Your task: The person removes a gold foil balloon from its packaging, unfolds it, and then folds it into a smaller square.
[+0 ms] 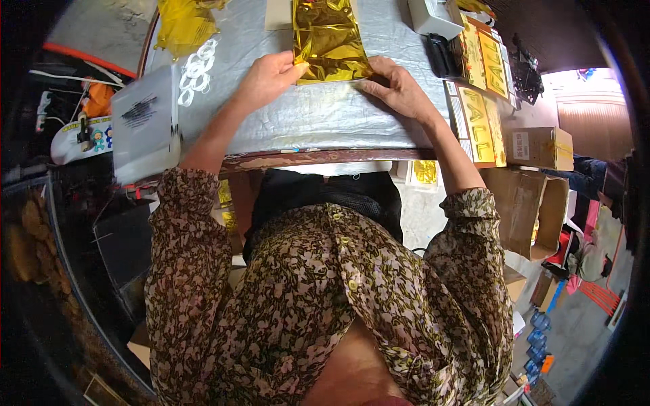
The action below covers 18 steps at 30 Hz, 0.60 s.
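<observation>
A flat, creased sheet of shiny gold foil lies lengthwise on the silver-covered table, its far end cut off by the top of the view. At its near left corner, my left hand pinches the edge between thumb and fingers. My right hand is closed around the near right corner, thumb toward me and fingertips partly hidden by the foil. Under the far part of the foil sits a tan card-like sheet.
White rings or loops lie left of my left forearm, below more gold foil. A translucent plastic bin stands at the table's left edge. To the right are a white box, a black case, printed packages and cardboard boxes.
</observation>
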Each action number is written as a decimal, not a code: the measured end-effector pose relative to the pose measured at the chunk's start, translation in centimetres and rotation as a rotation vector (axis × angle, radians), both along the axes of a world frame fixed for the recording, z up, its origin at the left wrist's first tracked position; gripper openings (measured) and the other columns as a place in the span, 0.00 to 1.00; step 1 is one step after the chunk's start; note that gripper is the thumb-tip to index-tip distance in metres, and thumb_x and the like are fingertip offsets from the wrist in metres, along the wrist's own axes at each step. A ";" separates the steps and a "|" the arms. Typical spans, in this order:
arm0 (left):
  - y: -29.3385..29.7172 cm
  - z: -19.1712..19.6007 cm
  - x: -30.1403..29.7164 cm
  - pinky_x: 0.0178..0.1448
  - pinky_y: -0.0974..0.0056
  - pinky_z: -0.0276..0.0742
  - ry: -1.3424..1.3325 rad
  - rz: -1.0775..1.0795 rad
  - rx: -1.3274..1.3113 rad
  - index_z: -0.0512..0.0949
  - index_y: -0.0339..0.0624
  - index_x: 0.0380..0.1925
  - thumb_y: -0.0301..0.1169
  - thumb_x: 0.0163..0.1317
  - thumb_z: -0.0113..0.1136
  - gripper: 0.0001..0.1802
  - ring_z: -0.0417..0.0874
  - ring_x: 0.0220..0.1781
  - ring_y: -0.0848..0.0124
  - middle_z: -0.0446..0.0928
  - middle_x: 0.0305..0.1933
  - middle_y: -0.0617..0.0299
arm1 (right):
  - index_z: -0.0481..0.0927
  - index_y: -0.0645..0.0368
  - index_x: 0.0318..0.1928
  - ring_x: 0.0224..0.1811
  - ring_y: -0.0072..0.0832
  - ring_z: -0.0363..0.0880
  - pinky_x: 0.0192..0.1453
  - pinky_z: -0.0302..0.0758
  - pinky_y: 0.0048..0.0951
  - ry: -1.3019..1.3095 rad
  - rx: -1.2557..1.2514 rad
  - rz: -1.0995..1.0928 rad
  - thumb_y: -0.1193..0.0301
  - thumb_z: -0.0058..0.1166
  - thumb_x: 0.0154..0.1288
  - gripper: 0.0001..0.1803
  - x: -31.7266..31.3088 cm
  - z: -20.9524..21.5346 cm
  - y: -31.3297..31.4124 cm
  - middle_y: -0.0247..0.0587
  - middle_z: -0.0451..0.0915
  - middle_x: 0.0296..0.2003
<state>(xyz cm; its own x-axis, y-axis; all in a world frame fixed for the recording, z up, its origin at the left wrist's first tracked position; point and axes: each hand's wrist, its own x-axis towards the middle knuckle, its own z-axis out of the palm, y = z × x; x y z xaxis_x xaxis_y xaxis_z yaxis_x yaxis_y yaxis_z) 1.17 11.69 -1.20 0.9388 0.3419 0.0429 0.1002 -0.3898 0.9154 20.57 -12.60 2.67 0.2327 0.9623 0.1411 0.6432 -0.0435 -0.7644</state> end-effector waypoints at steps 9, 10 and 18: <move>-1.3 1.3 -1.0 0.33 0.65 0.73 -0.022 0.031 0.014 0.79 0.38 0.54 0.44 0.75 0.63 0.20 0.78 0.28 0.77 0.83 0.28 0.63 | 0.86 0.64 0.50 0.50 0.38 0.81 0.60 0.77 0.35 0.038 0.023 -0.131 0.67 0.67 0.70 0.14 -0.5 -0.6 -0.2 0.44 0.86 0.43; -1.8 1.5 -1.2 0.33 0.65 0.73 -0.020 0.029 0.014 0.79 0.38 0.54 0.44 0.75 0.63 0.20 0.78 0.28 0.77 0.83 0.28 0.63 | 0.87 0.64 0.49 0.50 0.39 0.81 0.60 0.77 0.36 0.006 0.066 -0.105 0.68 0.68 0.69 0.14 -0.5 -0.7 -0.2 0.45 0.86 0.43; -4.3 3.4 -3.9 0.67 0.57 0.82 -0.062 -0.165 0.424 0.82 0.42 0.54 0.26 0.66 0.69 0.16 0.87 0.63 0.59 0.87 0.57 0.56 | 0.85 0.62 0.48 0.58 0.40 0.81 0.64 0.78 0.38 -0.148 0.082 -0.068 0.77 0.67 0.64 0.12 -1.7 0.1 -1.9 0.43 0.86 0.56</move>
<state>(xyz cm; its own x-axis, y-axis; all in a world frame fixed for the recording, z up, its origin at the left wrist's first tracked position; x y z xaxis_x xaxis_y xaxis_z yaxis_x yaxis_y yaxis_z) -2.78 7.41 2.22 0.9704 0.1281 0.2049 -0.0450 -0.7374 0.6740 18.87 -14.54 2.80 0.2675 0.9290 0.2556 0.7467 -0.0322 -0.6643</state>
